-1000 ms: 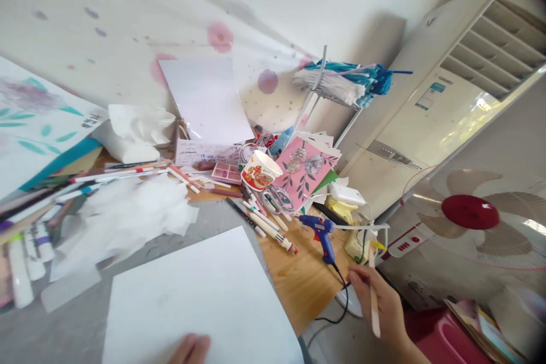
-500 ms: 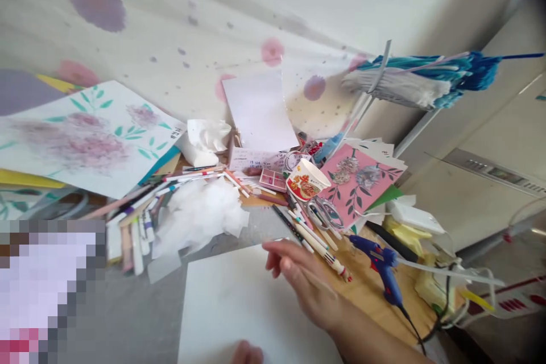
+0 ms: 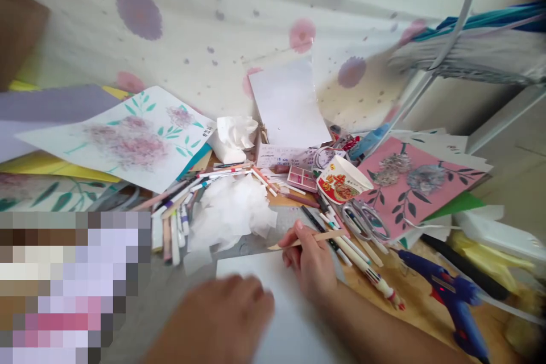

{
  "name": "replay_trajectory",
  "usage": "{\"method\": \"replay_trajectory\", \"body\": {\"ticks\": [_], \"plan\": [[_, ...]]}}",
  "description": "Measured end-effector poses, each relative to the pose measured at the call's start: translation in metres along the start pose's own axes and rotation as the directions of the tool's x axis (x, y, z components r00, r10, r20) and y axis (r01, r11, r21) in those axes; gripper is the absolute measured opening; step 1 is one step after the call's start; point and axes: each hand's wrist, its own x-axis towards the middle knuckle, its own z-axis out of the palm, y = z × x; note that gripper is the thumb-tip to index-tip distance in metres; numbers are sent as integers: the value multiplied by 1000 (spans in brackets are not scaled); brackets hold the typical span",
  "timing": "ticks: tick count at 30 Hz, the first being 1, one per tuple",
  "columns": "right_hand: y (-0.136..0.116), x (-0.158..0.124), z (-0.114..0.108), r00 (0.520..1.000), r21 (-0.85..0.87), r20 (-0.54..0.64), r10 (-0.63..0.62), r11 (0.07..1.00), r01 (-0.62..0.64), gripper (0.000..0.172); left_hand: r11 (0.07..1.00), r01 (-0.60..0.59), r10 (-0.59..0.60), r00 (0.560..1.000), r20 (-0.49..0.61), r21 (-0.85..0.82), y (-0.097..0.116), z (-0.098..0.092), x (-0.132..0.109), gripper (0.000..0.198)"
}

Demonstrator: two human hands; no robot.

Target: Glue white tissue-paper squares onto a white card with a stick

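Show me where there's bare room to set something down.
Bare wood shows between multicolour pen and glue gun; grey mat, left of the white sheet, below the white scraps. Around the paper cup, palette and pink picture it's crowded.

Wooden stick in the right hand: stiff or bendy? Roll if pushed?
The wooden stick is probably stiff: it looks straight where it protrudes from the right hand. Likely light, being slim. It looks flattish, so it may slide rather than roll.

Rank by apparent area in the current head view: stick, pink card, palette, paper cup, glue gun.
1. Pink card
2. Glue gun, probably helped by nearness
3. Paper cup
Last, unranked: palette and stick; the stick looks longer but thinner, and the right hand hides part.
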Motion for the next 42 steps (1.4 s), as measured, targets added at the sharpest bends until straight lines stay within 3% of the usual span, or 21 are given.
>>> {"method": "replay_trajectory", "body": {"ticks": [3,6,10,16,20,24,31,36,42], "plan": [[0,1,-1,999,26,-1,42,999,-42,43,958,214,-176,964,-199,189,-41,-22,20,26],[-3,4,-2,997,46,-23,69,997,-68,46,931,224,-167,964,-208,287,-66,-25,32,26],[-4,5,-2,996,54,-20,85,995,-84,44,928,183,-105,964,-243,324,-71,-12,37,22],[-5,4,-8,995,38,84,55,998,-59,31,987,163,-152,922,-355,0,-55,-8,33,20],[-7,5,-9,994,46,98,58,997,-62,11,986,146,-159,965,-210,-76,-41,-2,30,20],[-6,7,-10,992,19,110,57,998,-59,15,984,154,-160,985,-61,-89,-38,7,32,21],[-8,5,-9,974,-36,227,-2,999,10,26,982,156,-154,988,26,-103,-40,10,31,20],[-13,2,-6,945,-84,326,19,996,9,21,980,163,-160,987,30,-115,-41,11,32,22],[-14,0,-3,930,-195,367,29,980,47,21,974,210,-197,972,128,-90,-39,6,33,16]]}}
